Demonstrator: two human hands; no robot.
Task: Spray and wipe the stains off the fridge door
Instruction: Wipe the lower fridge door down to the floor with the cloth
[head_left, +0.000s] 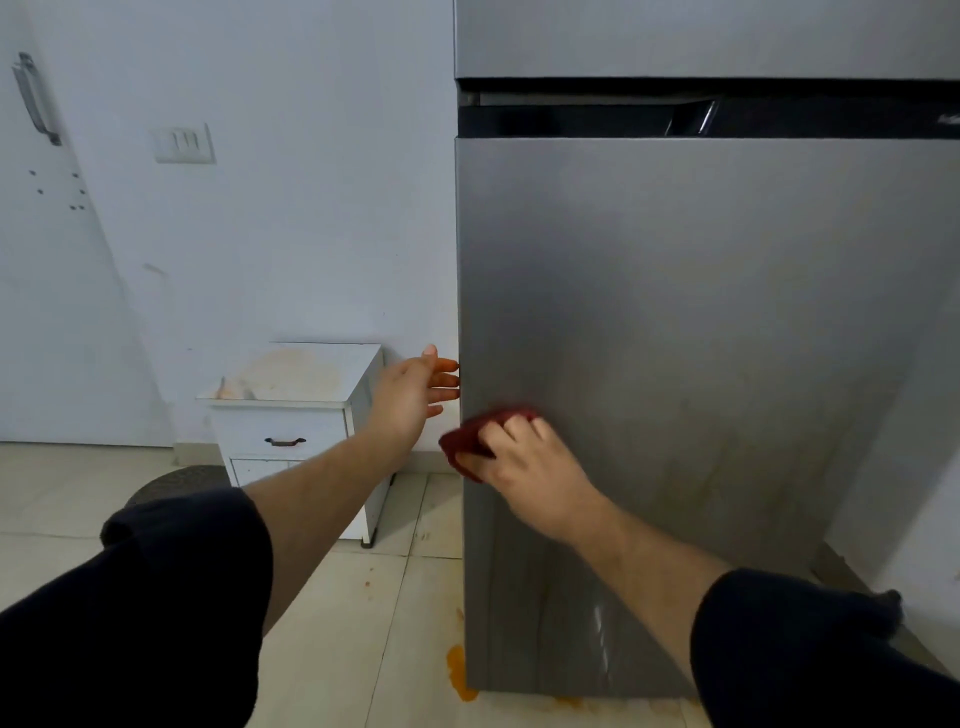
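Right hand (524, 462) presses red cloth (467, 441) — on fridge door (701, 338).

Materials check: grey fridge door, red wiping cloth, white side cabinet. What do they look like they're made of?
Grey fridge door: looks like brushed steel or steel-look coated sheet; faint vertical grain, soft sheen, no mirror reflections.
Red wiping cloth: soft fabric, bunched under the right hand; weave too blurred to name.
White side cabinet: probably painted or laminated wood board; flat matte panels, dark metal-looking drawer pull, stained top.
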